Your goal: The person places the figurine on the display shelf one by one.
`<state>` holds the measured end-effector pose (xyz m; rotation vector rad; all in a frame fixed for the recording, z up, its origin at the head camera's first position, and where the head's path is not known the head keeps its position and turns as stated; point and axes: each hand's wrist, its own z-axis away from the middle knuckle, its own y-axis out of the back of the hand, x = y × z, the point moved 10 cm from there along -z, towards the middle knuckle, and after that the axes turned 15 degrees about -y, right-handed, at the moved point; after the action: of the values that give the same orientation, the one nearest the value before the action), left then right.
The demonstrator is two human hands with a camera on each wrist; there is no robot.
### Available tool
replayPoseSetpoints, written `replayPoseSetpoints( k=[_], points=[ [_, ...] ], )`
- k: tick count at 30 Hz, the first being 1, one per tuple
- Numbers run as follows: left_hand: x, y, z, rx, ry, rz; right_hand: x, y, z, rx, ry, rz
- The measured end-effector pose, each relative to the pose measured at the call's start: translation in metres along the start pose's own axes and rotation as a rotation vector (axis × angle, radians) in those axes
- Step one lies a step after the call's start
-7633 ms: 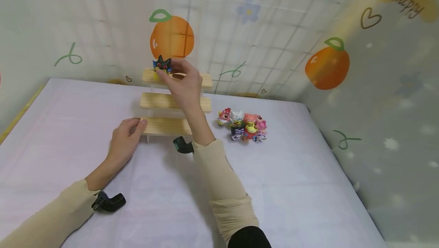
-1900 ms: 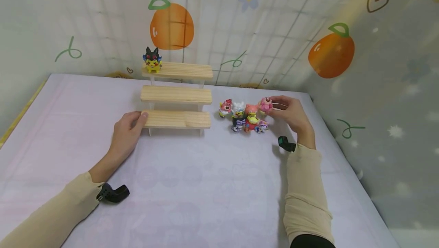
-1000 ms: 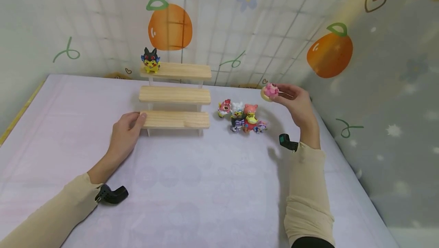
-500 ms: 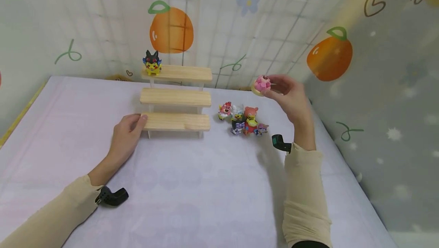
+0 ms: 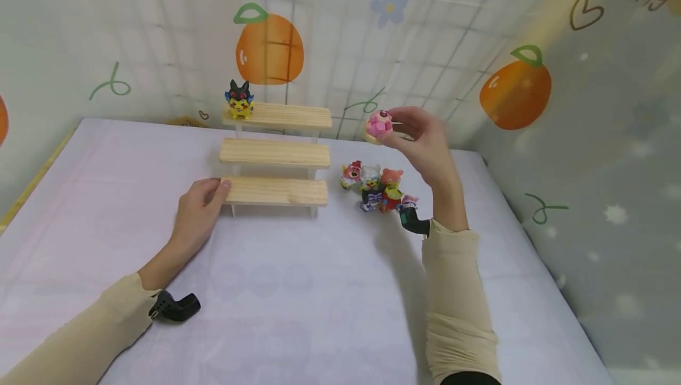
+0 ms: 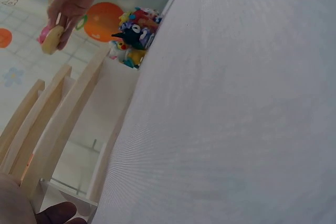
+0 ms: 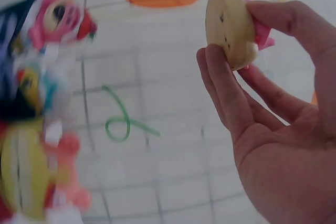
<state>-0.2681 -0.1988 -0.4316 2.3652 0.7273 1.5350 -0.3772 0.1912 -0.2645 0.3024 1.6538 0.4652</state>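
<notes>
A three-tier wooden stand [image 5: 273, 152] is on the table; my left hand [image 5: 195, 213] grips the left end of its lowest shelf, thumb on top. In the left wrist view that hand [image 6: 16, 203] shows at the lower left corner by the shelf end. Raised over the table right of the stand, my right hand [image 5: 425, 145] pinches a pink figurine [image 5: 379, 125]. Its round cream base [image 7: 228, 30] faces the right wrist camera, held between thumb and fingers of the hand [image 7: 283, 135]. A yellow figurine with black ears [image 5: 239, 100] stands on the top shelf's left end.
Right of the stand several small figurines are grouped, among them a red-and-pink one [image 5: 351, 175] and a coral one [image 5: 392, 178]. The right wrist's black device [image 5: 414, 219] partly covers one of them. Behind the table [image 5: 298, 314] hangs a curtain [image 5: 175, 36] printed with oranges.
The pink figurine, picked from the group's right side, has been lifted and carried left by my right hand. My left hand keeps its place on the stand. Earlier, my right hand let go of the yellow figurine.
</notes>
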Motion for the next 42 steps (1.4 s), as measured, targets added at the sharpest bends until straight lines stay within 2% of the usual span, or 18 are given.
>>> replayPoseSetpoints(
  k=[14,22,29,37,42],
  points=[
    [-0.003,0.001,-0.001,0.017,-0.013,-0.004,-0.045,-0.073,-0.019,-0.097,0.074,-0.12],
    [-0.004,0.0,-0.001,0.015,0.005,0.004,-0.054,-0.113,-0.031,-0.164,0.087,-0.09],
    [-0.004,0.001,-0.002,0.016,-0.008,-0.004,-0.06,-0.136,-0.04,-0.239,0.096,-0.096],
    [-0.003,0.001,-0.002,0.017,-0.013,-0.002,-0.069,-0.151,-0.046,-0.269,0.124,-0.107],
    [-0.003,0.001,-0.001,0.017,-0.007,0.004,-0.075,-0.16,-0.047,-0.27,0.137,-0.034]
  ],
)
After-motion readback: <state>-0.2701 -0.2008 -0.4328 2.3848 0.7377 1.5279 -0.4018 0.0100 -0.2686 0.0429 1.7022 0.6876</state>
